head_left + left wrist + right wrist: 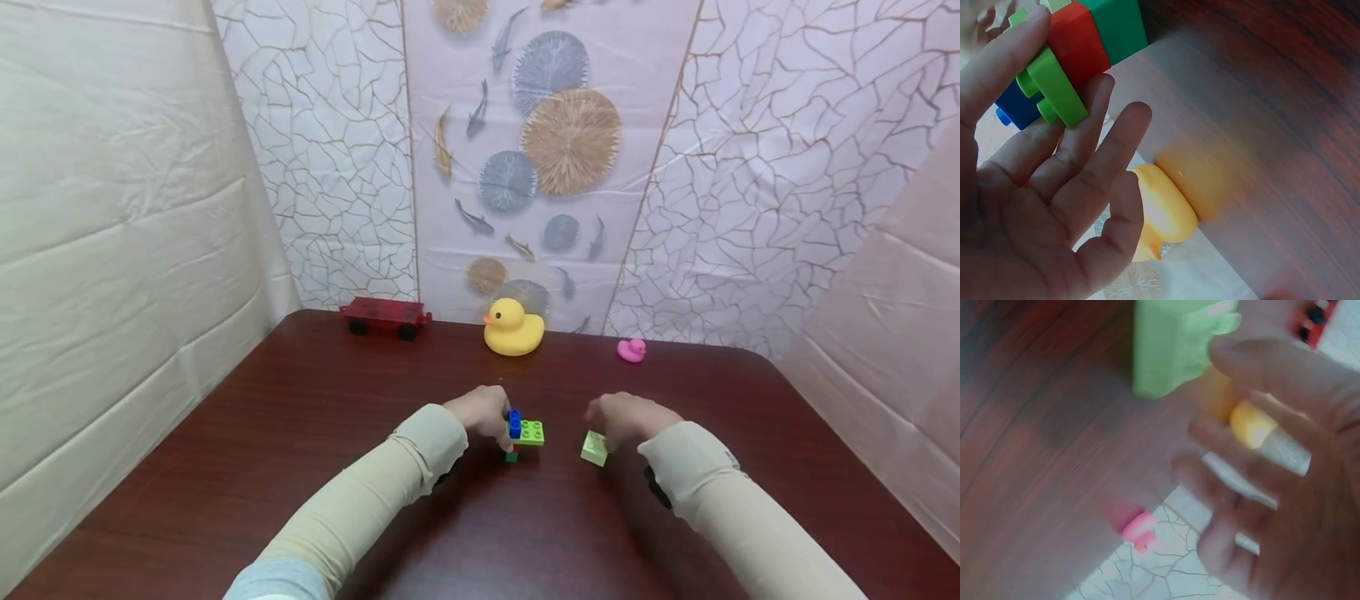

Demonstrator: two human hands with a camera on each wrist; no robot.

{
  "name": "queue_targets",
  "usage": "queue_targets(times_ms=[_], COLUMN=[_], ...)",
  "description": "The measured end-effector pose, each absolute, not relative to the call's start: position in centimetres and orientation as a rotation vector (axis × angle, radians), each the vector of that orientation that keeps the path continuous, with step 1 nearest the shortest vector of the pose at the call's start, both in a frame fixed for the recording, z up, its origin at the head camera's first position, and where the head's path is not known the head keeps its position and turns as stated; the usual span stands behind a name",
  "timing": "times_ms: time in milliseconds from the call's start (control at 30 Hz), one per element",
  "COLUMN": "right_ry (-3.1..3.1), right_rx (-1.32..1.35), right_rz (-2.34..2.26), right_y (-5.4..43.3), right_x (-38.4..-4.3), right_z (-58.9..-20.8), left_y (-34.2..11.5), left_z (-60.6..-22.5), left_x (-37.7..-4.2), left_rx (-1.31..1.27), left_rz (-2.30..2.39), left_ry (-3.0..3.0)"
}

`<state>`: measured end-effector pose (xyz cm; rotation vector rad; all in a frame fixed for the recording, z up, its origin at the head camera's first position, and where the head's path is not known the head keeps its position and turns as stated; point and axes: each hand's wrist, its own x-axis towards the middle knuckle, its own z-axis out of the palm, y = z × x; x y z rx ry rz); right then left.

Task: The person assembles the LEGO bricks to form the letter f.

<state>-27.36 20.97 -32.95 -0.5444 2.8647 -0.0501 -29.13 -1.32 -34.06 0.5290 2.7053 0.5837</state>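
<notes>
My left hand (pixel 482 412) grips a small stack of toy building bricks (pixel 531 432) just above the table. In the left wrist view, the thumb presses a lime brick (pixel 1059 87), with a blue brick (pixel 1019 105), a red brick (pixel 1080 45) and a dark green brick (pixel 1116 28) joined to it. The index finger is behind the stack; the other fingers extend loosely. A separate light green brick (pixel 594 450) stands on the table under my right hand (pixel 633 417). In the blurred right wrist view, the thumb is beside its studs (pixel 1200 347) and the fingers are spread apart.
Toward the back edge of the dark wooden table (pixel 300 392) are a red toy wagon (pixel 386 311), a yellow rubber duck (pixel 513 329) and a small pink duck (pixel 632 350). Patterned cloth (pixel 337 167) hangs behind the table, with plain cloth at the sides.
</notes>
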Motion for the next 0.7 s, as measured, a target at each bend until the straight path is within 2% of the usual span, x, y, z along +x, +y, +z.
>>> queue_targets(times_ms=[100,267,467,700], right_ry=[2.836,2.871,2.862,2.905], right_rx=[-0.696,-0.649,-0.754,-0.991], right_rz=[-0.049,-0.131,-0.379,-0.353], right_y=[21.2,21.0,19.2,15.9], right_x=[-27.0,-27.0,-27.3,-26.9], right_z=[-33.5,-34.3,-32.1,-30.6], left_y=[-1.3,-1.2,-1.3,-1.2], left_z=[-34.1,-33.7,-34.0,-34.1], left_x=[-29.3,-29.0,-29.1,-29.2], left_rx=[0.520,0.511,0.525,0.538], left_rz=[0.592,0.602,0.594,0.587], left_ry=[2.697,2.673,2.700,2.720])
